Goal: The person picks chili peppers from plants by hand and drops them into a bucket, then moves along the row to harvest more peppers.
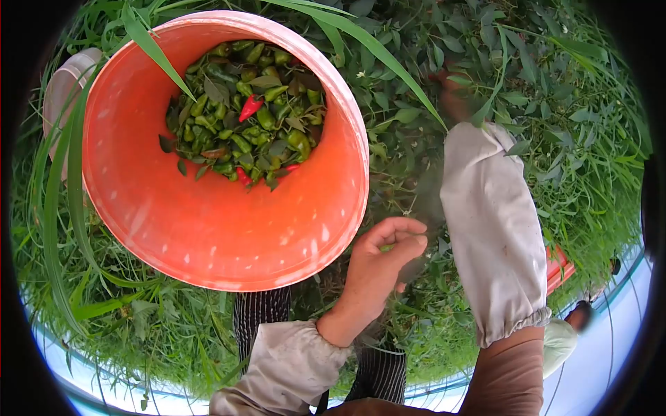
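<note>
My left hand (378, 267) is curled just right of the orange bucket (277, 236), palm side turned away. Between its thumb and fingers shows a bit of bright green, in the colour of the green peppers. Further up, my right hand (454, 97) reaches in among the leafy pepper plants (527, 62); leaves and shadow hide its fingers. The tilted bucket's mouth faces me, and green peppers (263, 118) lie inside with loose leaves. A red pepper (251, 107) rests on top, and a couple of smaller red ones sit lower down.
Behind the bucket's left side is a pale round container (66, 104). Long grass blades (374, 52) arch over the rim. At the right stand a red-orange container (557, 267) and another person (562, 336) in a light top. Tall grass and plants surround me.
</note>
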`<state>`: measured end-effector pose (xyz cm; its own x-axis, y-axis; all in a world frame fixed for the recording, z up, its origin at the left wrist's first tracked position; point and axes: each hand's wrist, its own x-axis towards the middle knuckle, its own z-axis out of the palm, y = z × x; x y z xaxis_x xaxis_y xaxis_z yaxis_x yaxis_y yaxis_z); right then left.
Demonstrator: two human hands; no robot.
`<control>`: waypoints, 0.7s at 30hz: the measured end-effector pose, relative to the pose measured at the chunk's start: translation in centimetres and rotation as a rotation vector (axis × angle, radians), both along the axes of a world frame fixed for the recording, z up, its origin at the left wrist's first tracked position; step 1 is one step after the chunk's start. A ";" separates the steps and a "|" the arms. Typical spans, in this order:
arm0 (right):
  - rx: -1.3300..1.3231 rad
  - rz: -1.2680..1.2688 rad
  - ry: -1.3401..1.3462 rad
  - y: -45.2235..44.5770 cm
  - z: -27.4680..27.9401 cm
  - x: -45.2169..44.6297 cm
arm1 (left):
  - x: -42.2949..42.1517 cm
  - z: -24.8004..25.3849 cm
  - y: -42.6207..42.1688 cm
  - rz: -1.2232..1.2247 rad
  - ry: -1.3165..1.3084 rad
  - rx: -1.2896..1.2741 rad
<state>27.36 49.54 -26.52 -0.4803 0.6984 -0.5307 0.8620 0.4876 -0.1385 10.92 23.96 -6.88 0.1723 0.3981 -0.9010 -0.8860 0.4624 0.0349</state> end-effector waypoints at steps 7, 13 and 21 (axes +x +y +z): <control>-0.103 -0.400 0.517 12.4 2.5 7.2 | 0.6 -0.4 -0.2 0.054 0.050 0.033; -0.993 -0.837 1.097 11.4 5.2 6.9 | 0.8 -0.5 0.1 0.037 0.015 0.024; -1.281 -0.911 1.362 4.0 5.0 2.0 | 0.8 -0.7 0.3 0.048 0.010 0.022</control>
